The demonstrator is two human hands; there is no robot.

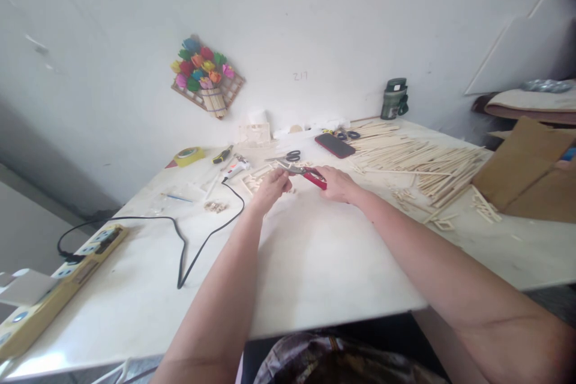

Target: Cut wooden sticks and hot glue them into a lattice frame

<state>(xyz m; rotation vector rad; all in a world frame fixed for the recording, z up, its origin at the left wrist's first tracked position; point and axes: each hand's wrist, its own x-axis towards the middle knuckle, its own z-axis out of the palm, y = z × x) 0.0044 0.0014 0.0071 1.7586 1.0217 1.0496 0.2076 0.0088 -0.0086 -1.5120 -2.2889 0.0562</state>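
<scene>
Near the middle of the white table, my right hand [335,185] is wrapped round the red handles of a cutting tool [315,178]. Its metal jaws point left, toward my left hand [272,189]. The fingers of my left hand are pinched together right at the jaws; what they hold is too small to make out. Behind and beside the hands lie small wooden pieces [252,183] and black-handled scissors [292,156].
Many thin wooden sticks [418,159] spread over the right side, near a cardboard box [526,168]. A phone [335,146] lies behind my hands. To the left are a glue gun [237,167], its black cable, yellow tape [189,156] and a power strip [85,273].
</scene>
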